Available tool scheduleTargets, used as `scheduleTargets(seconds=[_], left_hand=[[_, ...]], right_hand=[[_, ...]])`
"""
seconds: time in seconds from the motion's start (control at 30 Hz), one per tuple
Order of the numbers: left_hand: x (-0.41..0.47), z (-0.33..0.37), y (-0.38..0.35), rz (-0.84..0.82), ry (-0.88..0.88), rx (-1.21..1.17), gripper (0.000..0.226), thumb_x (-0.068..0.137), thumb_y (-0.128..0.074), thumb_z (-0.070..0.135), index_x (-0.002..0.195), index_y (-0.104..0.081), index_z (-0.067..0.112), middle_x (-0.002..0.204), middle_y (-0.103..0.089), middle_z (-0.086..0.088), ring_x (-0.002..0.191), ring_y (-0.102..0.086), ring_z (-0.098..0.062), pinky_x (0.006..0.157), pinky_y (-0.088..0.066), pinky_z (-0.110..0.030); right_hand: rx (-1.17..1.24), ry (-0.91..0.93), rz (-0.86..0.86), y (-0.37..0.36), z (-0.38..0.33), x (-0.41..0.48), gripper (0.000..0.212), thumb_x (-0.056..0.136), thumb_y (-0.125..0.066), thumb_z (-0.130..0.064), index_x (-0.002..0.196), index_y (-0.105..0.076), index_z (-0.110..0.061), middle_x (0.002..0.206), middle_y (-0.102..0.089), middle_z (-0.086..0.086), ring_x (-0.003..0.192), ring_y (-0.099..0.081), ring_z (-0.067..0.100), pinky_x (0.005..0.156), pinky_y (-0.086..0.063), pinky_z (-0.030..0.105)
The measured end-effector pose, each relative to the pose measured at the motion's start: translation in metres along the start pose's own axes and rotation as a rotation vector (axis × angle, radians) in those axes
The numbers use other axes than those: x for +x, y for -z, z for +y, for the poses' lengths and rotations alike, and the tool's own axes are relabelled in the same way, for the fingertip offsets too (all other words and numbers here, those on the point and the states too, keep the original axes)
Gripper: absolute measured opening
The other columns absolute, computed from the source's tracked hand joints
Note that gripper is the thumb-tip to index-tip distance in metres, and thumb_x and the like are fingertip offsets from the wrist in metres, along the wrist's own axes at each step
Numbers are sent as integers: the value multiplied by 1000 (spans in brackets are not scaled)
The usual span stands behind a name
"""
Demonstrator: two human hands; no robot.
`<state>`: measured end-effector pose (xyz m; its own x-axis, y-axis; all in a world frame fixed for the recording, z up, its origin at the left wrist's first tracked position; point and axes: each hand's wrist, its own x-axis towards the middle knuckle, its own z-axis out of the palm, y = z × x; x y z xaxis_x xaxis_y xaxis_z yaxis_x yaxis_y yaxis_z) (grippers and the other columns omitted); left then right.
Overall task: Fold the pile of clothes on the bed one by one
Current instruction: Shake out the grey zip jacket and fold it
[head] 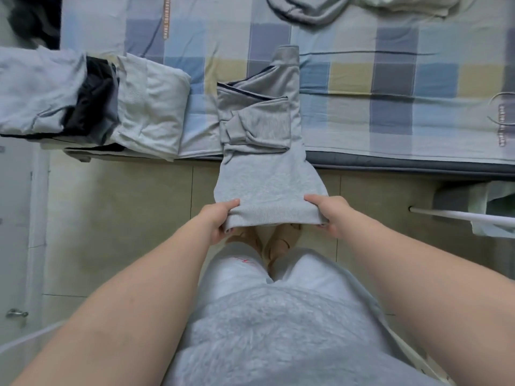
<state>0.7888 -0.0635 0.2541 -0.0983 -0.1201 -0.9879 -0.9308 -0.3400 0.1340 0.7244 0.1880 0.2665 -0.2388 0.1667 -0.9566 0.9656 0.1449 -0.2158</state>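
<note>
Left hand (220,222): fingers (224,229) curled under hem corner of grey garment (267,185), thumb pressed on top. Right hand (331,215): same grip on opposite hem corner, thumb on top, fingers beneath. Garment partly folded; far part lay on bed (390,79) at its front edge, near part hung off that edge over floor (111,204), held up by both hands. Folded clothes (150,107) sat on bed's front-left corner. Unfolded clothes (306,12) lay at bed's far side.
</note>
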Motion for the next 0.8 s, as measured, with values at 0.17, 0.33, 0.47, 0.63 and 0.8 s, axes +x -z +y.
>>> scheduleTargets(seconds=[0.17,0.33,0.47,0.63,0.8], left_hand=[[-14,62,-14,-8,-29,-139,7,95,-67,22,96,-64,15,76,-61,-2,60,-56,-13,43,-45,-19],[1,148,-15,-65,-36,-240,15,98,-56,27,86,-59,19,61,-59,1,53,-54,-11,48,-46,-20],[28,225,-11,-98,-15,-239,19,98,-54,29,83,-60,20,51,-59,3,41,-55,-9,48,-46,-17],[79,308,-18,-88,-25,-211,23,98,-53,28,77,-61,22,53,-57,4,51,-51,-10,58,-44,-23],[147,369,-41,-77,-63,-265,24,97,-54,30,76,-61,22,61,-56,5,54,-51,-10,59,-45,-22]], right_hand=[[81,42,-15,-4,-70,-4,38,90,-75,-25,120,-57,-10,110,-62,7,88,-61,19,63,-54,31],[161,56,-1,-31,-153,13,18,92,-72,-27,99,-61,-16,95,-62,5,78,-60,15,53,-54,28],[213,61,27,-61,-221,43,14,94,-68,-32,95,-59,-20,89,-61,3,74,-58,13,51,-52,26],[269,63,36,-96,-299,88,13,97,-62,-31,89,-59,-22,74,-60,0,55,-58,10,42,-50,18],[284,104,50,-120,-351,167,16,94,-59,-35,104,-64,-24,69,-65,-1,49,-63,12,49,-52,22]])
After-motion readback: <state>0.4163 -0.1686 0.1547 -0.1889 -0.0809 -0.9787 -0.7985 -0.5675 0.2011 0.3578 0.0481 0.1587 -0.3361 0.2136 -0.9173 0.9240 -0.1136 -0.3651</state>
